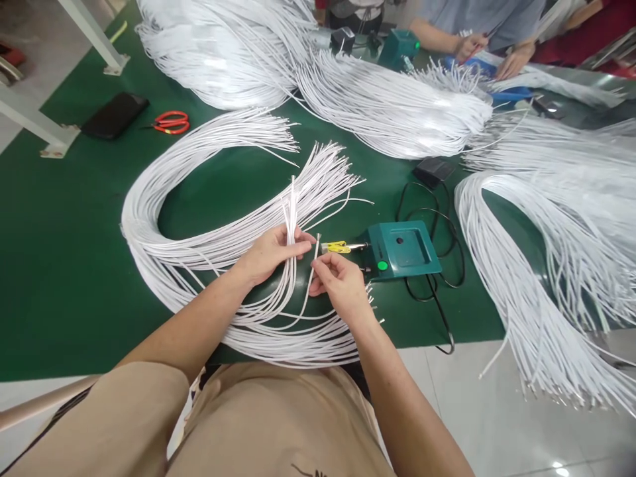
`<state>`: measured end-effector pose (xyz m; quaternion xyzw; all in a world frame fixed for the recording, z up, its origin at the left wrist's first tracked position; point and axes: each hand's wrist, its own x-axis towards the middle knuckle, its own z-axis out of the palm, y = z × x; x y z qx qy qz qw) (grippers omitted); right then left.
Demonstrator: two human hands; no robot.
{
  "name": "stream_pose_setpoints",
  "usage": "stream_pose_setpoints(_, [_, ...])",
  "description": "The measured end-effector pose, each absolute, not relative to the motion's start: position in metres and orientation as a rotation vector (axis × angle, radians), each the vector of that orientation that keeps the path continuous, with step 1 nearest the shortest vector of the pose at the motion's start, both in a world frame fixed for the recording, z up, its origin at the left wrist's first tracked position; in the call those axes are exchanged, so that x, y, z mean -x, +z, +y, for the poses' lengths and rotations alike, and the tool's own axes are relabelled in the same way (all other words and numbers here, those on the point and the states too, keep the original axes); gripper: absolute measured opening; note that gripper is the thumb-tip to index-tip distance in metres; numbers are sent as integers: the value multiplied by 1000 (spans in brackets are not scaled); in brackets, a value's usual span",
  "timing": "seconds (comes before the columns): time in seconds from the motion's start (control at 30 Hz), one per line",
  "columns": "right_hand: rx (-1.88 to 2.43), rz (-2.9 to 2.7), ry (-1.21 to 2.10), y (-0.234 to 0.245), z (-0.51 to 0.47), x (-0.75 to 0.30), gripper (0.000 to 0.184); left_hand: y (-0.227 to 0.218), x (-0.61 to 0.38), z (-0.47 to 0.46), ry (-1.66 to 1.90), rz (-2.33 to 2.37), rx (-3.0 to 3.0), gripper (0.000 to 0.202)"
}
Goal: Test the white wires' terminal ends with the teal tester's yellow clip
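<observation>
On the left, a looped bundle of white cables (pixel 142 199) lies on the green table (pixel 59 285); the left hand (pixel 273 253) grips a small bunch (pixel 293 207). Beside it, the right hand (pixel 342 283) pinches a single cable (pixel 317 249), its end near the yellow part (pixel 338 247) of the green device (pixel 390 233). Apparently one end is being positioned, which calls for a steady pinch.

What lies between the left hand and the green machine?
In the head view: a single white wire, pinched by the right hand, then a yellow part beside the machine.
</observation>
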<state>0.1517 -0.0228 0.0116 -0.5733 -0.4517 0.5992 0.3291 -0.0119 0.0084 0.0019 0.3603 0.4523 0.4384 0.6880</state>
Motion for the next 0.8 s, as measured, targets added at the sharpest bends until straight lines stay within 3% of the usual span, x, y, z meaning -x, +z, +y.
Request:
stream_pose_setpoints(0.1, [1484, -1177, 1558, 11, -24, -151, 25, -1, 7, 6, 933, 949, -806, 40])
stream_pose_setpoints(0.27, [1535, -1304, 1208, 25, -9, -155, 26, 2, 1, 3, 947, 1037, -882, 45])
stream_pose_setpoints(0.63, [1337, -946, 1505, 27, -3, -148, 19, 0, -1, 1, 930, 1052, -984, 41])
stream_pose_setpoints(0.8, [1328, -940, 1477, 30, -5, -145, 18, 1, -2, 1, 945, 1026, -983, 39])
